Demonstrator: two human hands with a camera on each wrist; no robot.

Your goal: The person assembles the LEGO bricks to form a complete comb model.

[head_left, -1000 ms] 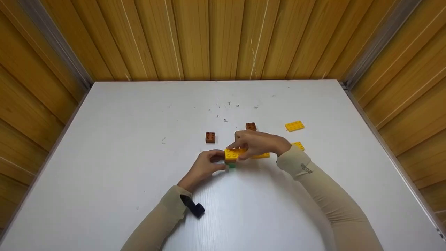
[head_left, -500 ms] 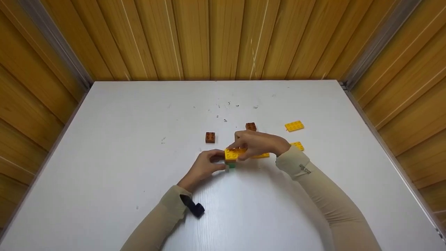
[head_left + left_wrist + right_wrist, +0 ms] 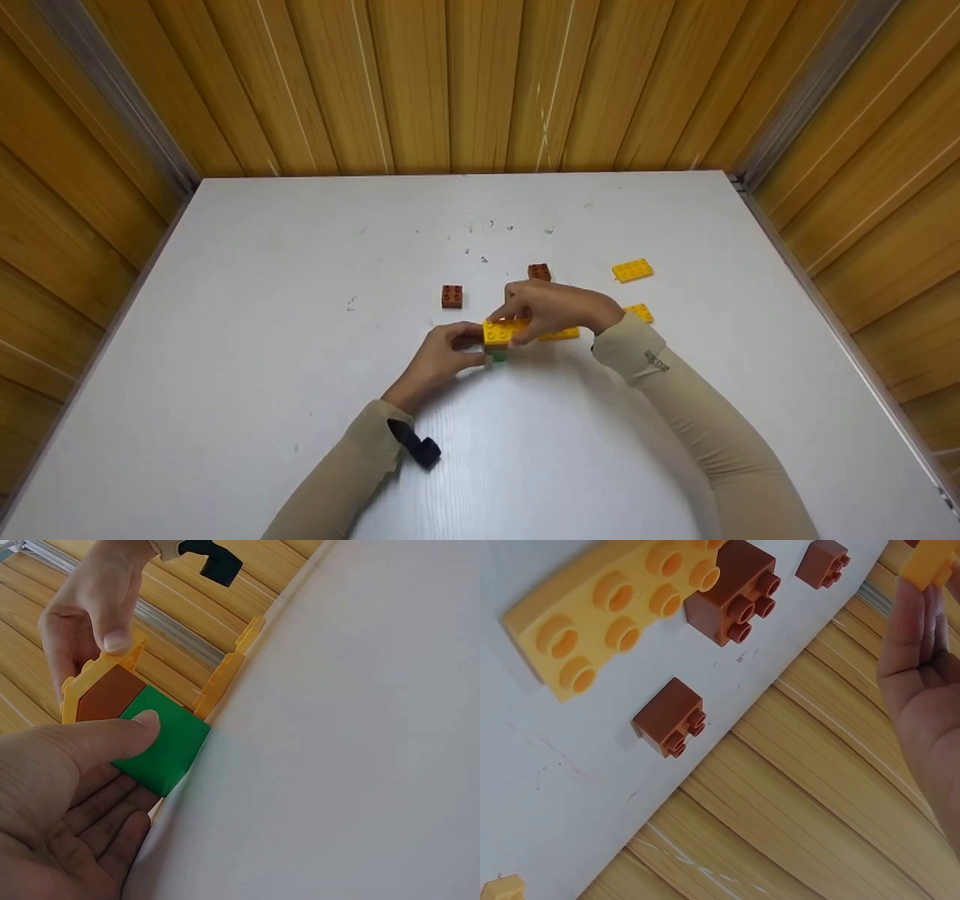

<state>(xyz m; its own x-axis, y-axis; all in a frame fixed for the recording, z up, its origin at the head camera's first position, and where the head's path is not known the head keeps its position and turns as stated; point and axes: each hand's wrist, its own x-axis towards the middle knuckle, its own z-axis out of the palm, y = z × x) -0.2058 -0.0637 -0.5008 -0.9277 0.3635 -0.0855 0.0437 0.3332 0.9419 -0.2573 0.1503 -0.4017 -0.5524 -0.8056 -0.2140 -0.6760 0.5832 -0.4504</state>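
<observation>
My left hand [image 3: 437, 355] grips a green building brick [image 3: 171, 736] at the bottom of a small stack, its thumb lying across the brick's side in the left wrist view. On top of the green one sits a brown brick [image 3: 111, 693]. A yellow studded plate [image 3: 497, 332] lies over the brown brick and reaches past it on one side. My right hand [image 3: 556, 306] pinches that plate between thumb and fingers. The stack stands at the tabletop; how firmly the plate is seated cannot be told.
Loose brown bricks [image 3: 451, 296] lie behind the hands, one [image 3: 539, 271] partly covered by the right hand. Yellow plates lie at the right: one beside the stack [image 3: 562, 334], one by the right wrist [image 3: 640, 313], one farther back [image 3: 633, 270]. Wood-panelled walls edge the white table [image 3: 300, 247].
</observation>
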